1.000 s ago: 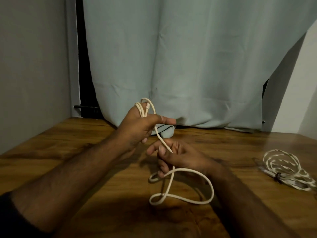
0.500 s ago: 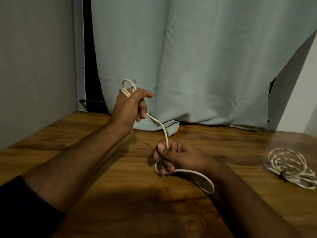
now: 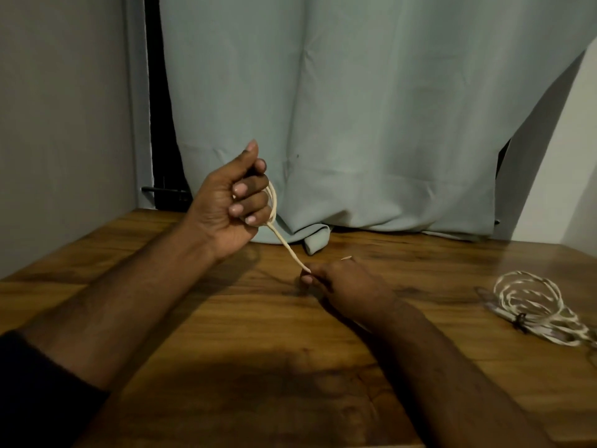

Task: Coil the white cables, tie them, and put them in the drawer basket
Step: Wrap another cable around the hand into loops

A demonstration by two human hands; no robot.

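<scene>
My left hand (image 3: 237, 205) is raised above the table, palm turned toward me, fingers curled round loops of a white cable (image 3: 284, 242). The cable runs taut down and right from that fist to my right hand (image 3: 339, 281), which pinches it low over the table with thumb and fingers. The cable's tip pokes out behind the right hand. A second white cable (image 3: 533, 302), coiled and tied with a dark tie, lies on the table at the right. No drawer basket is in view.
The wooden table (image 3: 258, 367) stands against a grey wall on the left. A pale green curtain (image 3: 371, 124) hangs at the back, its hem resting on the tabletop. A dark gap and a black bar show left of the curtain.
My left hand has rolled over, palm now facing me, winding the cable. The loose loop that lay on the table by my right hand is gone, drawn up into a short taut stretch.
</scene>
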